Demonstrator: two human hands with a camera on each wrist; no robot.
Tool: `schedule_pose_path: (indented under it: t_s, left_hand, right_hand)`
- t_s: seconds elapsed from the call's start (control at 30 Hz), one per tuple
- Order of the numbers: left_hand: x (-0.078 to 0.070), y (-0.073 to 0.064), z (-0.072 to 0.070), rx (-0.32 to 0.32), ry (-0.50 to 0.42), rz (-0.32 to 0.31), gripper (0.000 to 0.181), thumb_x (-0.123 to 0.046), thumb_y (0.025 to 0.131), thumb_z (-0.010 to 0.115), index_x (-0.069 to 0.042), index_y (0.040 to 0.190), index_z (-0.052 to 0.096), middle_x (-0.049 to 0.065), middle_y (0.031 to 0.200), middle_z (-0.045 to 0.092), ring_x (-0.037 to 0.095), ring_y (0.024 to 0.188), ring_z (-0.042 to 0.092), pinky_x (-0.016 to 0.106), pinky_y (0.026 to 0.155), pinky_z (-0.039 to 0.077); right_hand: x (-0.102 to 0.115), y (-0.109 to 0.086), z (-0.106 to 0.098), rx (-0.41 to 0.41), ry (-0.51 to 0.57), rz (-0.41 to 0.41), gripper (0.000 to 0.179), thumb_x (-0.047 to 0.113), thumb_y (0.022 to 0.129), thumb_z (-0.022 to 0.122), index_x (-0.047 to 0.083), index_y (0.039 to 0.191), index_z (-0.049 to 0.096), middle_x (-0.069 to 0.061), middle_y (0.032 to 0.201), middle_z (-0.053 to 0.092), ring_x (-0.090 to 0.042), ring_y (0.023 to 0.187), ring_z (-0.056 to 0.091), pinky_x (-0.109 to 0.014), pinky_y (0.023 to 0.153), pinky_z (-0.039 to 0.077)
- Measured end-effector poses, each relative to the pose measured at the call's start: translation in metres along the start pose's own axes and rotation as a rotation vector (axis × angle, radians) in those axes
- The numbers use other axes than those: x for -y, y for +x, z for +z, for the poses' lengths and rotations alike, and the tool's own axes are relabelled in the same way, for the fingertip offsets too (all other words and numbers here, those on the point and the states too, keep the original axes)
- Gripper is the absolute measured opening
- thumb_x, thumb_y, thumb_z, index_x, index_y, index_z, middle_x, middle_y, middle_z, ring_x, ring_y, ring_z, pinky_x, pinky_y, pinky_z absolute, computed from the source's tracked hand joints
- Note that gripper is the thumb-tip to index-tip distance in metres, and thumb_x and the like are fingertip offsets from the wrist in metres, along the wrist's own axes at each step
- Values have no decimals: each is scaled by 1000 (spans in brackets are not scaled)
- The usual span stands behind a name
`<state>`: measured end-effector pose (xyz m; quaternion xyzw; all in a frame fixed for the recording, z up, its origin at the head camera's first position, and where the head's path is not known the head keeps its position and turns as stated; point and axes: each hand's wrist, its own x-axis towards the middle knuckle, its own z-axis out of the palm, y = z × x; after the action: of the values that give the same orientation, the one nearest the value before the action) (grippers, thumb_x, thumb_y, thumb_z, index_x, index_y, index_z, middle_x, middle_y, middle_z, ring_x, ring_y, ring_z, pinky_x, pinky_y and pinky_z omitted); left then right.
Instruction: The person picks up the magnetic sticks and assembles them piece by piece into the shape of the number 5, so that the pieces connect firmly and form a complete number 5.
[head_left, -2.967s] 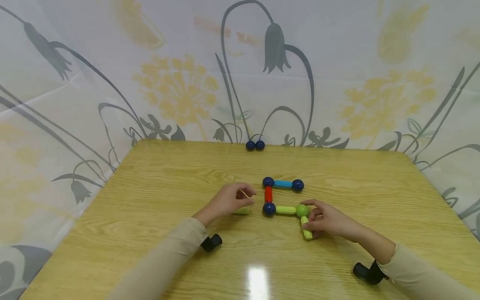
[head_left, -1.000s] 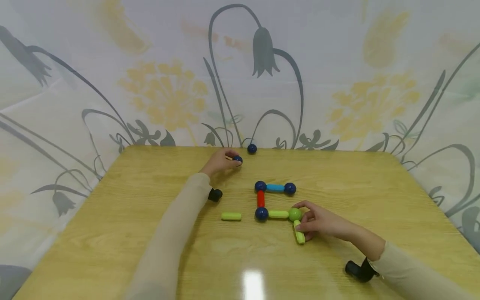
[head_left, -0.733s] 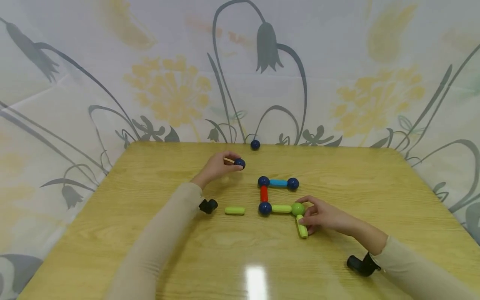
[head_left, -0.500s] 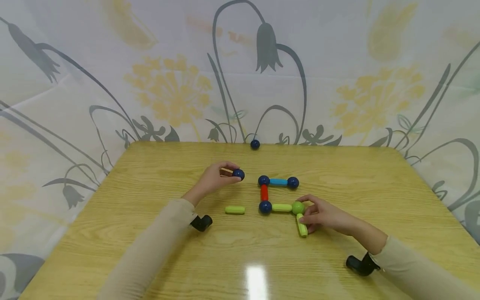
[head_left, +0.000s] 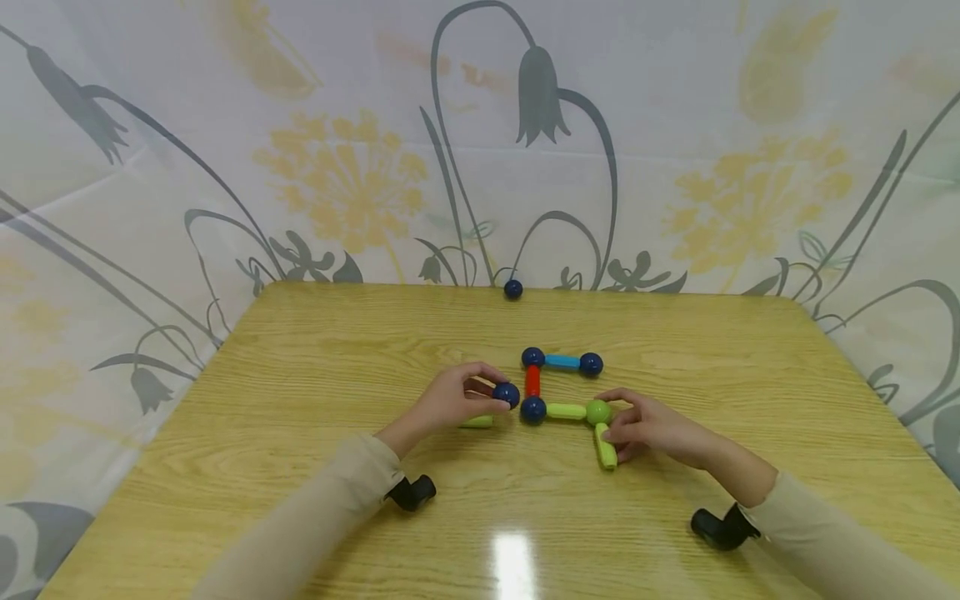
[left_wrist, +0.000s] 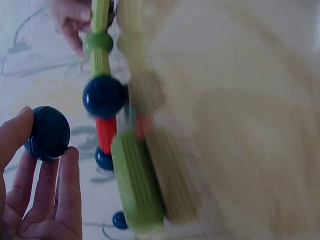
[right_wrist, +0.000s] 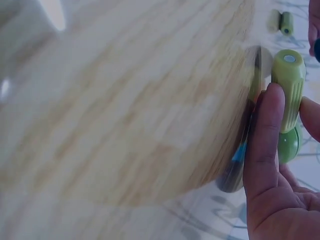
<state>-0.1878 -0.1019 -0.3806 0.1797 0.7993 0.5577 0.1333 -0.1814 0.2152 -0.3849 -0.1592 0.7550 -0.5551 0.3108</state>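
My left hand [head_left: 453, 398] pinches a dark blue ball [head_left: 506, 395] between thumb and fingers, just left of the joined pieces. Those pieces are magnetic rods and balls: a blue rod [head_left: 562, 362] and a red rod [head_left: 532, 382] meet at one dark blue ball [head_left: 533, 358]. A corner ball [head_left: 533, 409] links the red rod to a yellow-green rod [head_left: 566, 412], which ends at a green ball [head_left: 598, 412]. From that ball a second yellow-green rod [head_left: 606, 447] points toward the near edge, and my right hand [head_left: 660, 429] pinches it. In the left wrist view the held ball [left_wrist: 49, 133] shows clearly.
A loose yellow-green rod [head_left: 477, 422] lies on the wooden table [head_left: 300, 350], partly behind my left hand. One more dark blue ball [head_left: 513, 289] sits at the table's back edge, against the flower-patterned cloth [head_left: 480, 167].
My left hand went to the back edge, took one of two dark blue balls there and brought it near, beside the corner ball. My right hand has stayed on its rod.
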Motion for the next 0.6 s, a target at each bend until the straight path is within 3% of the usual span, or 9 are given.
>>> schedule_pose_path:
  t_s: [0.37,0.6]
  left_hand:
    - [-11,-2,38,110,-16,54,27,-10,80,74,-8,107,66,4,106,61,13,91,62,24,77,51]
    - [-14,-2,58,191,-55,42,27,-8,80,74,-9,105,66,-1,105,60,10,92,61,21,77,50]
  right_hand:
    - [2,5,-2,1,18,9,66,8,90,59,-11,139,18,-13,89,60,-24,80,63,-40,72,54]
    - [2,7,-1,5,18,20,67,10,91,59,-11,139,17,-12,91,61,-24,80,63,-38,72,54]
